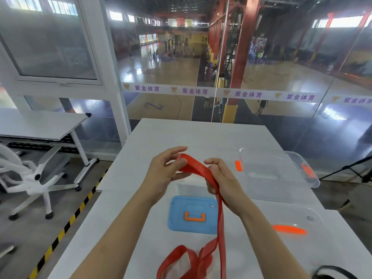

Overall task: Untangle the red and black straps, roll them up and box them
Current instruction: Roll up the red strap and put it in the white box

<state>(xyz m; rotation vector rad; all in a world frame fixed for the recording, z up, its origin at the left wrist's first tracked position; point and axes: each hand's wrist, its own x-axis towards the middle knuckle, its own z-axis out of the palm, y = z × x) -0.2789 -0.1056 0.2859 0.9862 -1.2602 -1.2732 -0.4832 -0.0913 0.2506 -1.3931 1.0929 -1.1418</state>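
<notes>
While the flat red woven strap (198,168) is pinched at its folded end by the left hand (161,174) and gripped beside it by the right hand (225,182) at mid-frame, slack trailing to the bottom edge, it is judged light, limp and best rolled from that end.

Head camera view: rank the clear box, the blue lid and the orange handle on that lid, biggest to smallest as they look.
1. clear box
2. blue lid
3. orange handle
The box lies farther from the camera yet looks larger than the lid, so the order seems safe.
</notes>
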